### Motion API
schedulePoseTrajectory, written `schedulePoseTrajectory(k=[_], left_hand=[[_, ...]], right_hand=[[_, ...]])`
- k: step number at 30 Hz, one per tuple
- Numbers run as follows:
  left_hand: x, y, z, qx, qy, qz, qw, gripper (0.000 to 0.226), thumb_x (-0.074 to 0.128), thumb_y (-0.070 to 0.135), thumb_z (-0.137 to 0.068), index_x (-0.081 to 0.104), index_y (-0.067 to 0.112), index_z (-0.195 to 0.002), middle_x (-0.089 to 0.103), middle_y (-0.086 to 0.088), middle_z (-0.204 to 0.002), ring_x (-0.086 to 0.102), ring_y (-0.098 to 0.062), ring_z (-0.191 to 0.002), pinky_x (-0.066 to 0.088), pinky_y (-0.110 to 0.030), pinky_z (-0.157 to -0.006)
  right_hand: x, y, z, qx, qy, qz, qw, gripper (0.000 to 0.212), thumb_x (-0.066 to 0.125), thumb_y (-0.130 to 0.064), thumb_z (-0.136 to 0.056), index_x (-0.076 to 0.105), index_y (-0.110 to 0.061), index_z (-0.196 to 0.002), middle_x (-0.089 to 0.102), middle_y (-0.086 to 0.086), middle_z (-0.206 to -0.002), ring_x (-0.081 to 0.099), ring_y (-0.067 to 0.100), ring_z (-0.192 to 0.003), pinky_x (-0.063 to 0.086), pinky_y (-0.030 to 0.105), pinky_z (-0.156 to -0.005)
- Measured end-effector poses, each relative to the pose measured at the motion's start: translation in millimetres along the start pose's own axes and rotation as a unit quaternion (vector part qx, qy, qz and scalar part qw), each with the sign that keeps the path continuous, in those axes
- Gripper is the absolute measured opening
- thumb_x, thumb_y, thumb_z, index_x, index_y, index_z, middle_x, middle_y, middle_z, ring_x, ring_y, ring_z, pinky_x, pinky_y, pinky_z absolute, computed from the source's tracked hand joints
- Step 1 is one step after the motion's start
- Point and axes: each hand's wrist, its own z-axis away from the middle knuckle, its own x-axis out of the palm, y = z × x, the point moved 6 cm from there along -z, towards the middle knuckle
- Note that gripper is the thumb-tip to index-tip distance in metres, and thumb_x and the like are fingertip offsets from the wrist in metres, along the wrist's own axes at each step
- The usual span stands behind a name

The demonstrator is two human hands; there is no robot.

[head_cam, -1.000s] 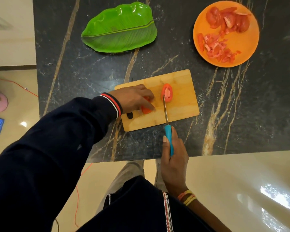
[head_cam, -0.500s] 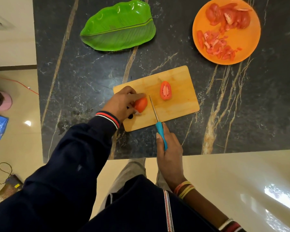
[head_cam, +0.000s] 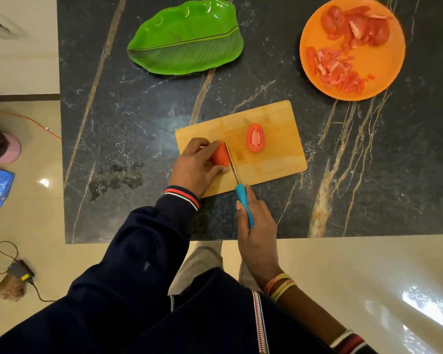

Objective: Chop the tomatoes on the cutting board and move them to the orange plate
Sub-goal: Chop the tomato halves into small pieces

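tomato half [head_cam: 220, 157] in left hand [head_cam: 193, 167], knife [head_cam: 233, 167] now touching it

Dark marble table [head_cam: 128, 129], cutting board [head_cam: 274, 139], orange plate [head_cam: 384, 65], green leaf plate [head_cam: 187, 42]

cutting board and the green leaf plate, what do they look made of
Cutting board: looks like bamboo or pale wood, matte, with faint straight grain. Green leaf plate: probably moulded plastic, glossy, given shiny highlights on its ridged rim.
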Motion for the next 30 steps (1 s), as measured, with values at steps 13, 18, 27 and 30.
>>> schedulePoseTrajectory(k=[13,18,27,30], left_hand=[[-1.8,-6.2,-1.4,0.009,0.018,0.032,0.999,0.042,0.075,0.029,-0.08,0.067,0.013,-0.119,0.058,-0.008,-0.114,0.052,-0.009,-0.093,0.051,-0.023,-0.084],[-2.3,-3.8,-3.4,0.018,0.013,0.03,0.999,0.042,0.077,0.026,-0.079,0.068,0.011,-0.117,0.059,-0.008,-0.113,0.053,-0.009,-0.092,0.047,-0.018,-0.084],[-4.2,-2.5,-2.9,0.026,0.023,0.022,0.999,0.037,0.076,0.02,-0.079,0.069,0.007,-0.114,0.062,-0.008,-0.098,0.058,-0.018,-0.085,0.051,-0.023,-0.077],[-4.2,-4.4,-4.1,0.043,0.009,0.018,0.999,0.033,0.073,0.015,-0.082,0.069,0.007,-0.113,0.061,-0.009,-0.099,0.057,-0.017,-0.087,0.049,-0.02,-0.079]], right_hand=[[6.4,-1.9,-3.7,-0.004,-0.015,0.001,1.0,0.046,0.045,-0.025,-0.106,0.04,-0.015,-0.151,0.054,-0.001,-0.103,0.053,0.008,-0.088,0.046,0.014,-0.07],[11.4,-4.8,-13.8,-0.016,-0.02,0.005,1.0,0.045,0.044,-0.025,-0.106,0.04,-0.016,-0.15,0.056,0.002,-0.114,0.053,0.006,-0.097,0.048,0.014,-0.081],[23.4,-16.2,-47.0,-0.028,-0.023,0.043,0.998,0.046,0.042,-0.026,-0.106,0.038,-0.018,-0.151,0.053,0.002,-0.112,0.049,0.007,-0.093,0.043,0.019,-0.076],[22.5,-10.4,-39.6,-0.025,-0.022,0.045,0.998,0.046,0.043,-0.026,-0.106,0.037,-0.016,-0.151,0.054,0.002,-0.115,0.05,0.006,-0.095,0.048,0.023,-0.079]])
